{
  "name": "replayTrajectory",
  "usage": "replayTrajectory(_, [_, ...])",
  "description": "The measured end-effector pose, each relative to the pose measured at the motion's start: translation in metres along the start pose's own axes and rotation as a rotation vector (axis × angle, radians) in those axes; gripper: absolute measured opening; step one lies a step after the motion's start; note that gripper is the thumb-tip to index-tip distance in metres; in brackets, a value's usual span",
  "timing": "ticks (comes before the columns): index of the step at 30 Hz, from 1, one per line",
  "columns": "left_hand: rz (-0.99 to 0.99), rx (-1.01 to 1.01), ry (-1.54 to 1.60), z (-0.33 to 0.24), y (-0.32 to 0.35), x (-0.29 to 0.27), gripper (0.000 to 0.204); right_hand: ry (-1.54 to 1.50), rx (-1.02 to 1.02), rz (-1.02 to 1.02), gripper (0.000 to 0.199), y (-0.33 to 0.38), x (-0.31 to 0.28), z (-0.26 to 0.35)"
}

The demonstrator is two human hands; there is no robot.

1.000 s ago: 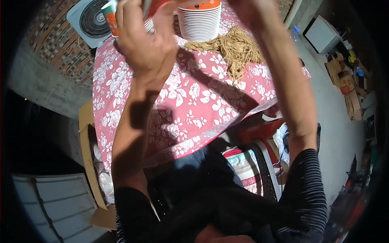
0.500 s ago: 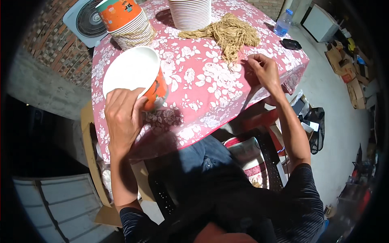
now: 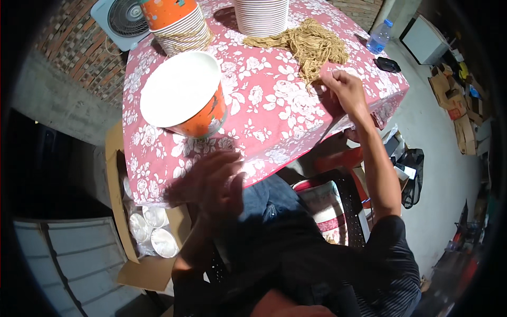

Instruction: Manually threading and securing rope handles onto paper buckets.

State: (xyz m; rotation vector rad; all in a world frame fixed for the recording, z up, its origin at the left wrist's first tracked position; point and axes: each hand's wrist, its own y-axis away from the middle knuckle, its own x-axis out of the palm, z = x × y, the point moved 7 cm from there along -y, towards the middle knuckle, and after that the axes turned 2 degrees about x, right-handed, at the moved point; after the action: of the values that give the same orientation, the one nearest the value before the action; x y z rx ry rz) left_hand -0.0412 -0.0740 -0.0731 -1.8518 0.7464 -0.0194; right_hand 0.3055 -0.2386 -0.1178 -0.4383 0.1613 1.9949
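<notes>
A big orange paper bucket (image 3: 198, 124) with a white inside stands tilted on the flowered tablecloth, its mouth toward me. My left hand (image 3: 219, 182) is off it, in shadow at the table's front edge, somewhat blurred, fingers and thumb apart with nothing between them. Further right, my right hand (image 3: 347, 94) is closed in a pinch at the near end of a heap of tan twine (image 3: 317, 47). Whatever lies between those fingertips is too small to make out. Behind the bucket rises a stack of similar buckets (image 3: 185, 34) with twine looped around it.
Another stack of white-rimmed buckets (image 3: 261, 18) stands at the back. A water bottle (image 3: 379, 38) and a black object (image 3: 387, 64) lie toward the right edge. A fan (image 3: 124, 21) is beyond the far left corner. An open carton (image 3: 121, 211) with wrapped white cups stands below left.
My left hand has let go of the bucket's rim and come back toward me, to the right. The bucket stays on the table. My right hand keeps its pinch beside the twine.
</notes>
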Motion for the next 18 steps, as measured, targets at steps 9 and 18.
replayTrajectory(9, [0.326,-0.581,0.358,0.018,0.024,0.081,0.039,-0.424,-0.139,0.290,0.007,0.139,0.068,0.029])
replayTrajectory(18, [0.301,-0.452,0.353,0.017,0.008,0.066,0.059,-0.236,-0.214,0.561,0.008,0.150,0.085,0.049])
